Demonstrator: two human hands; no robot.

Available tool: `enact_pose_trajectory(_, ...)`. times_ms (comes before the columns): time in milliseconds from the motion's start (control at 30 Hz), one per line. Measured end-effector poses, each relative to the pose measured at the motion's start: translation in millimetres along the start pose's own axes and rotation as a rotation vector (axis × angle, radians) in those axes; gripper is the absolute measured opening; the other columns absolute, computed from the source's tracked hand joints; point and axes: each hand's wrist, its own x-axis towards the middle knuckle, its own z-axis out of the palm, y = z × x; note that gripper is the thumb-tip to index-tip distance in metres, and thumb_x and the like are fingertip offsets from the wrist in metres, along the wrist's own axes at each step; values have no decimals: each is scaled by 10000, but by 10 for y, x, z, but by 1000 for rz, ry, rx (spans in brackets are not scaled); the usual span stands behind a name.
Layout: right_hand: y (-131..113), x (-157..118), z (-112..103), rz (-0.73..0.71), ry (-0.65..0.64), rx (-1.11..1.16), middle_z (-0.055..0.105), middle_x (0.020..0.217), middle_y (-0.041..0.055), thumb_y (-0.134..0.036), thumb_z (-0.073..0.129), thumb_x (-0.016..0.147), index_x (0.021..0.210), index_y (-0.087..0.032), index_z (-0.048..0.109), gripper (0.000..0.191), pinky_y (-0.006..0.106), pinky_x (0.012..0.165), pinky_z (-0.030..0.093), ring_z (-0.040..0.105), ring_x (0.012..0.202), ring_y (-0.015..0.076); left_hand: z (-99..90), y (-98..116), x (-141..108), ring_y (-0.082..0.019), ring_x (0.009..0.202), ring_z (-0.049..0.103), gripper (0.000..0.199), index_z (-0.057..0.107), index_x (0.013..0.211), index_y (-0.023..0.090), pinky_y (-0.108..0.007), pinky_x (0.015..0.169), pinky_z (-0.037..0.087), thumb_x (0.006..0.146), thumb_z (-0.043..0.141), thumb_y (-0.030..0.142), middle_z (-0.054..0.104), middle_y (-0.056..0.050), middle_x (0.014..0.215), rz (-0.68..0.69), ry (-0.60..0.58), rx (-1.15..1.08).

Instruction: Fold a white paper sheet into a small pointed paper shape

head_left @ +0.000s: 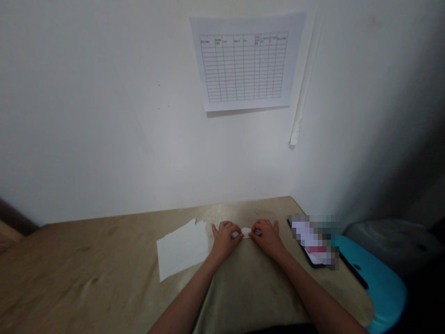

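Between my two hands is a small piece of folded white paper (246, 233), low over the tabletop. My left hand (225, 235) pinches its left end between thumb and fingers. At the opposite end, my right hand (267, 235) grips it the same way. The fingers cover much of the paper, so its full shape is hidden. Just left of my left forearm lies a larger white sheet (182, 250) with a torn upper edge, flat on the table.
The brown-covered table (104, 278) meets a white wall (104, 116). A printed table sheet (246, 65) hangs on the wall. To the right lies a phone (313, 246), its screen blurred out. A turquoise stool or chair (378, 278) stands beyond the table's right edge.
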Motion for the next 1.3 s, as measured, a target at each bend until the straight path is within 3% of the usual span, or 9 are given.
enact_pose_trajectory(567,-62,-17,-4,9,-49,-60,634,1129,36,-291,601,894,868,-258,683,93,710,1114,49,485,1217,265,-11,11,15,-279,1291,460,72,721,883,287,-720,1134,-12,842,691,339,699,-11,1180,-38,-82,79)
enact_pose_trajectory(1300,-148,0,-15,37,-57,-109,629,1139,50,-278,635,853,826,-239,672,59,677,1117,98,475,1215,274,41,41,1,-291,1252,482,81,691,807,238,-723,1141,-38,817,686,318,697,-39,1144,-74,-32,53)
